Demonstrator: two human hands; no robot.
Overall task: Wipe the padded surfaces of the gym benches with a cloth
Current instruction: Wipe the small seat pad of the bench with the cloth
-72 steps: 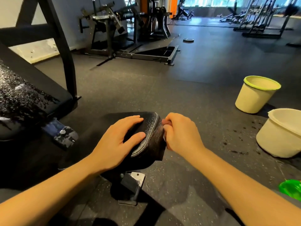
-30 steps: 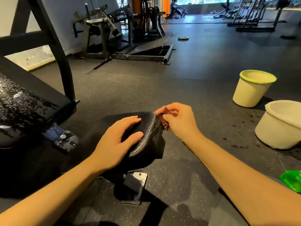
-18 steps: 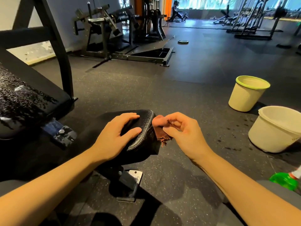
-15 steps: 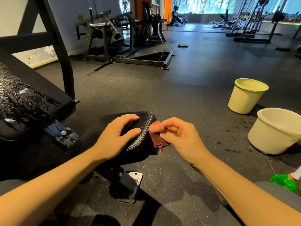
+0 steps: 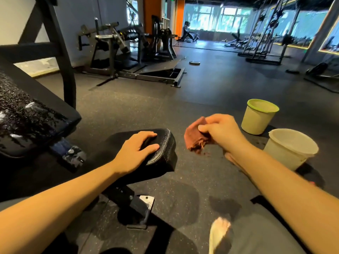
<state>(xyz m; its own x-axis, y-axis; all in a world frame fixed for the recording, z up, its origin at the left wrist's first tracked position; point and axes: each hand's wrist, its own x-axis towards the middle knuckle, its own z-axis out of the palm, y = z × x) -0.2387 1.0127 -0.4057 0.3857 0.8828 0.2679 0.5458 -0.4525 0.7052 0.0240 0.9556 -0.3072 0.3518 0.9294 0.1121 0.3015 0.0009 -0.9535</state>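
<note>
Head view, right hand (image 5: 220, 134) clutching cloth (image 5: 194, 138) beside pad (image 5: 165, 144), left hand (image 5: 135, 151) flat on pad

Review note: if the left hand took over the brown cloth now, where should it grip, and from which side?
Probably the loose bunched end of the cloth hanging below-left of the right hand, coming from the left. The right hand pinches its upper right part, covering that side; the left hand rests on the seat pad just leftward.
</note>
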